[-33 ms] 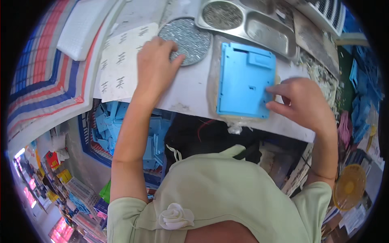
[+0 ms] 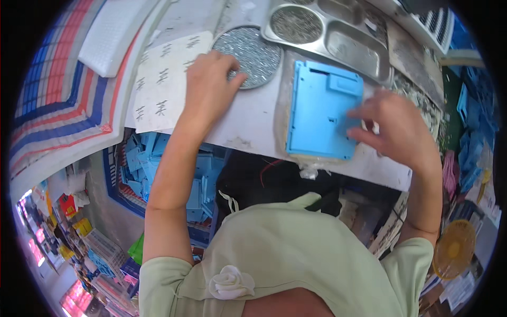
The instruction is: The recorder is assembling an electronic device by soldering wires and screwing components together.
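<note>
A light blue rectangular plastic panel (image 2: 322, 113) with a raised block near its far right corner lies on a padded, clear-wrapped support (image 2: 282, 119) in the middle of the table. My right hand (image 2: 393, 127) is at its right edge, thumb and forefinger apart and slightly blurred; whether they touch the panel I cannot tell. To the left, a round dish (image 2: 256, 87) is full of small shiny metal pieces (image 2: 251, 53). Over its left rim rests my left hand (image 2: 208, 79), with a gap between thumb and forefinger and nothing visible between them. Its other fingers are partly hidden.
Behind the panel stands a steel compartment tray (image 2: 356, 47) with small parts in a round well. A marked white sheet (image 2: 158, 90) lies left of my hand. Blue panels fill a crate (image 2: 111, 174) below the table. A yellow fan-like disc (image 2: 455, 248) is at lower right.
The whole view has shifted slightly. My right hand has moved a little toward the far side of the panel and is now blurred. My left hand stays at the dish.
</note>
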### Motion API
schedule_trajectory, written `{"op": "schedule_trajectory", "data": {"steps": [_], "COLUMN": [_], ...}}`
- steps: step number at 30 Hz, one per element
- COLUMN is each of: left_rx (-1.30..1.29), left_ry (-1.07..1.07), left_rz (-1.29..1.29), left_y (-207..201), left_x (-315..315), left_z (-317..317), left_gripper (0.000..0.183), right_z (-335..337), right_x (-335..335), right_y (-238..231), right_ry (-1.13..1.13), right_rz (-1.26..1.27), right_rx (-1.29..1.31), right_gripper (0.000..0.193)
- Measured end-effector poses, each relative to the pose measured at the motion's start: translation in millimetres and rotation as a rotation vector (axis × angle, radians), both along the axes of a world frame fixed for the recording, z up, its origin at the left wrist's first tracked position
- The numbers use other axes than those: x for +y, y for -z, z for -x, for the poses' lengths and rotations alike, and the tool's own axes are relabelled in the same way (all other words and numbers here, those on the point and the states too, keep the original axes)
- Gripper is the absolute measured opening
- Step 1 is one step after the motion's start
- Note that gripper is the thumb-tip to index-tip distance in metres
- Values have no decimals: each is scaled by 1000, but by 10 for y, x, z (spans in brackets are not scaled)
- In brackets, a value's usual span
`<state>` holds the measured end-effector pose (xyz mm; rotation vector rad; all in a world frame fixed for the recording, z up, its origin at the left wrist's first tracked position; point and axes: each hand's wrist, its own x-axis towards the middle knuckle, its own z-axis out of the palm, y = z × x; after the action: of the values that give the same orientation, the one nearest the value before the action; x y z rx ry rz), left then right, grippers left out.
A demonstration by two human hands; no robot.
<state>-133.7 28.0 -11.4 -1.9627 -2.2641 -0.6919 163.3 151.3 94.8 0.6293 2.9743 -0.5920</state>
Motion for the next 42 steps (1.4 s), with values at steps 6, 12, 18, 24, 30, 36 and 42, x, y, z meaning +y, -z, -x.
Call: {"op": "schedule_trajectory", "data": {"steps": [6, 12, 18, 24, 30, 36, 42], "left_rx": [-149, -98, -350, -1022, -1112, -731, -722], "left_ry": [39, -36, -64, -127, -44, -58, -183], "left_rz": [-74, -140, -100, 133, 138, 137, 137], "left_y": [38, 61, 1, -59, -81, -87, -195], "left_x": [166, 169, 244, 253, 151, 142, 138], "left_z": [-36, 72, -41, 9, -44, 6, 36], "left_gripper": [9, 9, 13, 14, 19, 10, 15], "right_z": [1521, 1788, 1380, 478, -394, 354, 1778], "right_x": [371, 474, 629, 564, 419, 475, 538], "right_y": [832, 869, 675, 411, 614, 424, 704], "right_ry": [-237, -250, -94, 207, 545, 213, -129], "right_rz": [-380, -274, -104, 155, 289, 182, -302], "right_rx": [240, 175, 432, 523, 516, 674, 281], "right_gripper": [12, 11, 10, 14, 16, 15, 12]}}
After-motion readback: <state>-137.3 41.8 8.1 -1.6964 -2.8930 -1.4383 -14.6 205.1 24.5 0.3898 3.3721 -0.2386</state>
